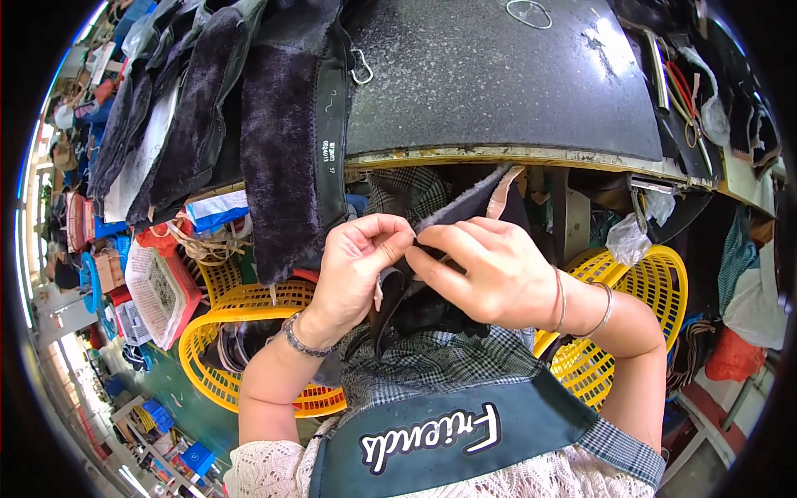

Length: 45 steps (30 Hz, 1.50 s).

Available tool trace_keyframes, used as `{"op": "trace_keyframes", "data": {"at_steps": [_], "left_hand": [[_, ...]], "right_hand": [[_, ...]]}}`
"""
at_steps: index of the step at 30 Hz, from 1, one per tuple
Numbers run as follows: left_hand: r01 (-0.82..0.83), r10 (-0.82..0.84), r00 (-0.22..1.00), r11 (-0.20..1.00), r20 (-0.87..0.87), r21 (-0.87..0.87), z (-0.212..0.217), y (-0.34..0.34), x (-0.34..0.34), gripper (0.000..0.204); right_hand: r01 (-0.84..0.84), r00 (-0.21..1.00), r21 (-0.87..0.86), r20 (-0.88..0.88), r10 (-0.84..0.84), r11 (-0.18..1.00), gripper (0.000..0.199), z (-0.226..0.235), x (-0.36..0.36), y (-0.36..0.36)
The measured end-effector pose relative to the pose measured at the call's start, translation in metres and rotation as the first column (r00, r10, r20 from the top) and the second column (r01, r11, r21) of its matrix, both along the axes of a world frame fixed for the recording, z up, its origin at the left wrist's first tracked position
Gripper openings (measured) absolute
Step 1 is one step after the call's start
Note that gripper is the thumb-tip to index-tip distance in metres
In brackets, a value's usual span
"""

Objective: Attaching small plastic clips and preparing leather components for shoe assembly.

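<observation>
My left hand and my right hand meet in front of the table edge, above my lap. Both are closed in a pinch, fingertips nearly touching, at the edge of a dark plush-lined piece. A fuzzy grey edge runs along its upper side, and a pale pink strip sticks out at its tip. The rest of the piece hangs below my hands, partly hidden by my fingers. Whatever lies right between the fingertips is too small to make out. A checked apron with a dark green panel covers my lap.
A worn grey tabletop stands ahead, with a loop of white cord on it. Dark plush pieces drape over its left edge. Yellow plastic baskets flank me, left and right. Scissors lie at the far right.
</observation>
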<state>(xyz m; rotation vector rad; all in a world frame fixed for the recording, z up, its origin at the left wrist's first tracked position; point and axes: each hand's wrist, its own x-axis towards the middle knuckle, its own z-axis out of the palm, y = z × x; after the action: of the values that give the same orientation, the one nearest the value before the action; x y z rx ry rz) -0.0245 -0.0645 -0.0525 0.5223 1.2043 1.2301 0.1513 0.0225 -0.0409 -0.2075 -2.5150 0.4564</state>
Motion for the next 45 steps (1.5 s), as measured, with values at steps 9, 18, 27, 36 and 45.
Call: {"op": "trace_keyframes", "data": {"at_steps": [9, 18, 27, 36, 45], "left_hand": [[0.029, -0.026, 0.998, 0.998, 0.057, -0.049, 0.001, 0.009, 0.015, 0.007], [0.056, 0.062, 0.948, 0.933, -0.312, 0.355, 0.097, 0.022, 0.028, 0.005], [0.057, 0.896, 0.102, 0.429, -0.433, 0.902, 0.114, 0.029, 0.012, 0.016], [-0.303, 0.722, 0.605, 0.597, -0.334, 0.743, 0.029, 0.045, 0.039, 0.017], [-0.03, 0.454, 0.57, 0.844, -0.684, 0.535, 0.053, 0.035, 0.011, 0.026]], "right_hand": [[-0.081, 0.981, 0.153, -0.165, 0.107, 0.985, 0.037, 0.0, 0.011, -0.001], [0.035, 0.899, 0.331, -0.423, 0.115, 0.943, 0.043, 0.064, 0.035, -0.009], [0.046, 0.936, 0.501, -0.324, 0.138, 0.864, 0.031, 0.144, -0.03, 0.048], [0.194, 0.955, 0.084, -0.242, -0.169, 0.977, 0.027, 0.08, -0.049, 0.052], [0.084, 0.863, -0.04, -0.497, -0.093, 0.996, 0.034, 0.05, -0.064, 0.055]]}}
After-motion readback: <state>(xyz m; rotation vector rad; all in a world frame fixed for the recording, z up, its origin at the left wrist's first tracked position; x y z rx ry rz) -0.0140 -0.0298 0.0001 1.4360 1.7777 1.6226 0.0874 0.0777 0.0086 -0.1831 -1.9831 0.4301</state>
